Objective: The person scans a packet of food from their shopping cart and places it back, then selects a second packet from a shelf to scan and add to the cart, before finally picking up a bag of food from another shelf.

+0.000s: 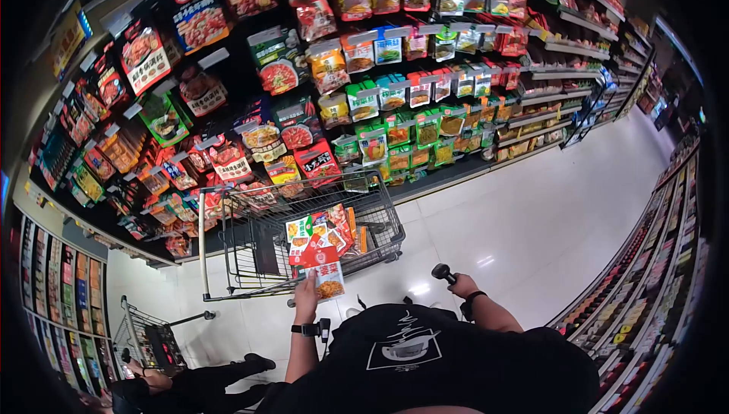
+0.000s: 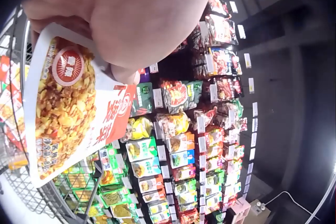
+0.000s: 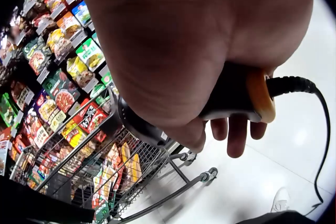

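My left hand (image 1: 306, 298) grips a red and white food packet (image 2: 65, 113) by its edge, thumb over its face in the left wrist view. The packet carries a picture of chopped food and large printed characters. It is held over the near side of a wire shopping cart (image 1: 391, 220), overlapping several colourful packets (image 1: 343, 222) inside. Off to the right, my right hand (image 1: 462, 285) holds a black handheld device (image 3: 231, 95) with a rounded head, an orange end and a cable (image 3: 320, 129). Its palm hides much of the handle in the right wrist view.
Shelves of hanging food packets (image 1: 395, 49) rise just beyond the cart. Another person (image 1: 190, 387) stands at the lower left beside a second cart (image 1: 152, 334). Pale tiled floor (image 1: 516, 209) stretches right, toward a curved row of shelves (image 1: 645, 292).
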### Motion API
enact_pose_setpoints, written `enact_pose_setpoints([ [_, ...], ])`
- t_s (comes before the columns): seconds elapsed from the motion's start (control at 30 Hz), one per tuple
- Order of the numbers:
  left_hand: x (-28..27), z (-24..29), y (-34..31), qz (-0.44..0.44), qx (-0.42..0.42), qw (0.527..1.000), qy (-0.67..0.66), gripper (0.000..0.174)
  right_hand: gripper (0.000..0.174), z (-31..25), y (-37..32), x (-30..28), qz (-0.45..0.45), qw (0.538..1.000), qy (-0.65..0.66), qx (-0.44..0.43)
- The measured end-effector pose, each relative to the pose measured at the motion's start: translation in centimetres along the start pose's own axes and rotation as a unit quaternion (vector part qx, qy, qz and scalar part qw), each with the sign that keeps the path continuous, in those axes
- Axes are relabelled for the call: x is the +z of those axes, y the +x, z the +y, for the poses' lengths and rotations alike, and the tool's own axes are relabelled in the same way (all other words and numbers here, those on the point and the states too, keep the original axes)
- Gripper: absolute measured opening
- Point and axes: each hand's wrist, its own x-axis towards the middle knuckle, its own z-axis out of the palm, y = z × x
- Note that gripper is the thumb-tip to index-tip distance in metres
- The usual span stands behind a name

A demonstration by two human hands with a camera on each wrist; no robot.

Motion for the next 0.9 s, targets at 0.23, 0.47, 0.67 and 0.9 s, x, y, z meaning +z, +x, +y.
enact_pose_setpoints([
  [0.23,13.2,7.1,-2.7,-0.139,0.086,0.978,0.127,0.046,0.025,13.2,-3.6,0.1,-0.044,0.961,0.204,0.183],
  [0.47,24.1,12.1,-4.6,-0.145,0.14,0.97,0.138,0.056,0.028,22.8,-11.0,-2.6,-0.057,0.948,0.144,0.277],
  [0.67,29.0,13.0,-3.3,-0.117,0.129,0.985,0.019,0.055,0.023,26.8,-14.1,-4.3,0.008,0.922,0.253,0.293],
  [0.9,34.2,15.4,-0.5,-0.166,0.125,0.978,0.028,0.05,0.018,30.4,-13.2,0.1,0.057,0.871,0.377,0.311],
])
